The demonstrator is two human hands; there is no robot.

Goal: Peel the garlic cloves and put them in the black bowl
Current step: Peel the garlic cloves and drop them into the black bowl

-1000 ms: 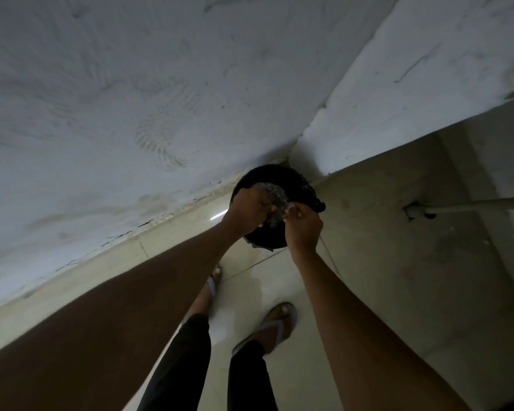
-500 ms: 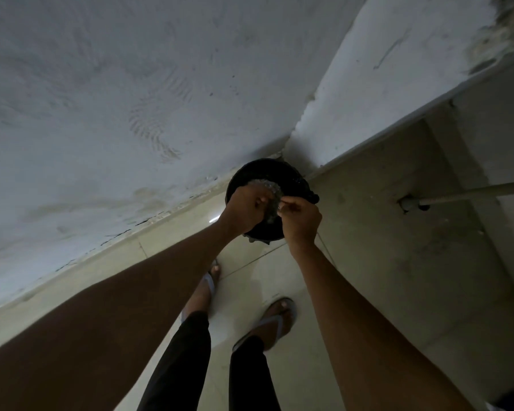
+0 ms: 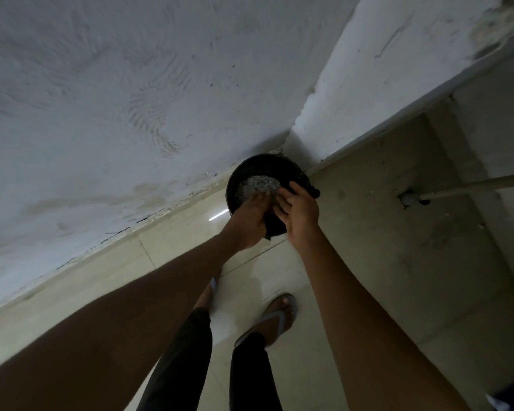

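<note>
Fingers (image 3: 282, 207) of my right hand (image 3: 301, 216) now lie spread and relaxed over the black bowl (image 3: 264, 170); earlier they pinched. Left hand (image 3: 250, 221) state: cannot tell. Pale contents (image 3: 257, 183) sit in the bowl; likely a release.

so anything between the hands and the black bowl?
Nothing visible. Both the left hand and right hand are already at the black bowl, over the pale heap inside. Too dim to tell whether either holds a clove.
</note>
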